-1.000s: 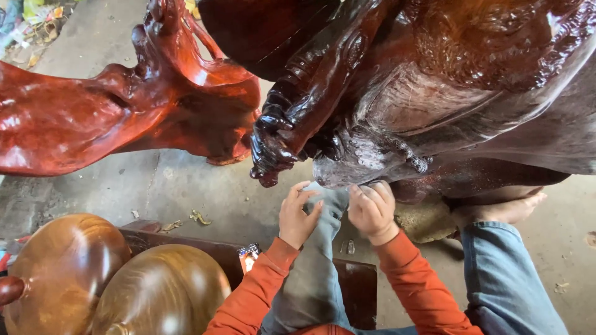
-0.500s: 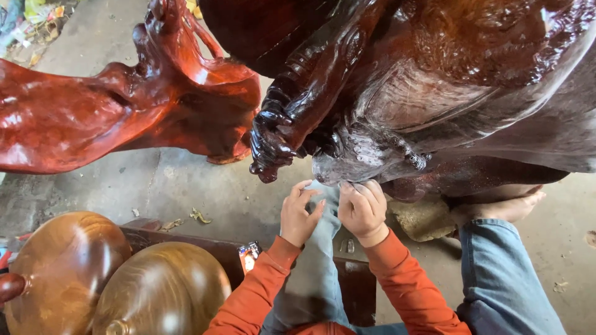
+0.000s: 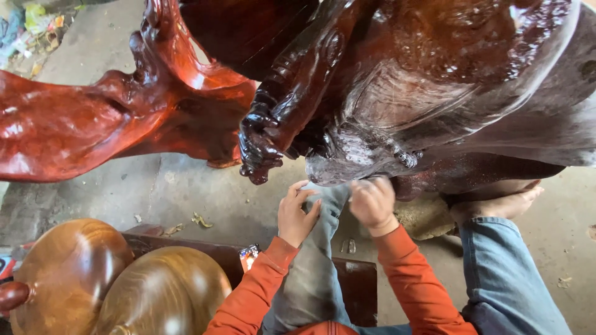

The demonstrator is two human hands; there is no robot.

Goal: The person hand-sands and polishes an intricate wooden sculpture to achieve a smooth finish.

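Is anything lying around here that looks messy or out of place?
A little. Bits of debris lie scattered on the concrete floor below the dark carved sculpture, and a heap of litter sits in the far left corner. The left hand and right hand look normal; nothing seems broken or spilled.

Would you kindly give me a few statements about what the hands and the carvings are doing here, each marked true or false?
1. Both hands reach up to the underside of the dark carved sculpture. True.
2. The left hand holds a hammer. False: no tool shows in it; its fingers are partly spread near the carving.
3. The right hand is curled at the pale, dull patch of the carving. True.
4. The sleeves are blue. False: they are orange; the trousers are blue denim.
5. Two rounded, polished brown wooden pieces sit at lower left. True.
6. The floor is green carpet. False: it is grey concrete.
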